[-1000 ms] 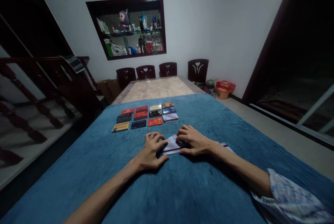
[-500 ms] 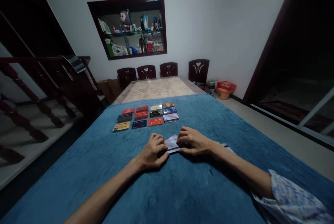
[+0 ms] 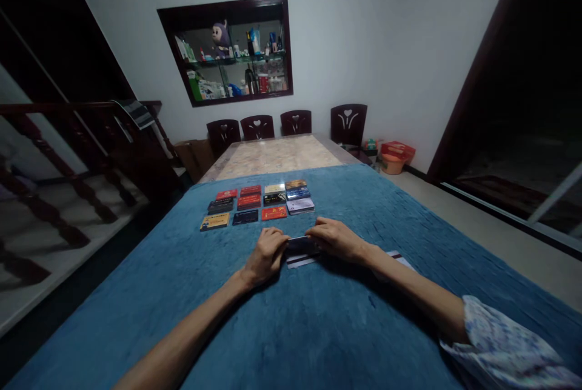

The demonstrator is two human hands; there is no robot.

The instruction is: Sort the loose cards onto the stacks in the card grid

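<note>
Between my hands a dark card (image 3: 302,245) is tilted up, gripped at its two ends. My left hand (image 3: 267,254) pinches its left end, and my right hand (image 3: 335,239) closes on its right end. Below it a white card with a dark stripe (image 3: 302,261) lies on the blue cloth (image 3: 345,329). Another pale striped card (image 3: 400,259) shows partly behind my right forearm. Farther forward, several stacks of cards stand in rows, among them a yellow stack (image 3: 215,221), a black stack (image 3: 245,216), a red stack (image 3: 274,213) and a white stack (image 3: 301,205).
The bare far end of the table (image 3: 282,152) is stone-patterned. Dark chairs (image 3: 348,124) stand behind it. A wooden railing (image 3: 59,178) runs along the left, and a red and orange container (image 3: 393,158) sits on the floor at right.
The dark card now stands raised between my fingers, with the striped card flat below. Both hands have lifted slightly, and the view has tipped up a little.
</note>
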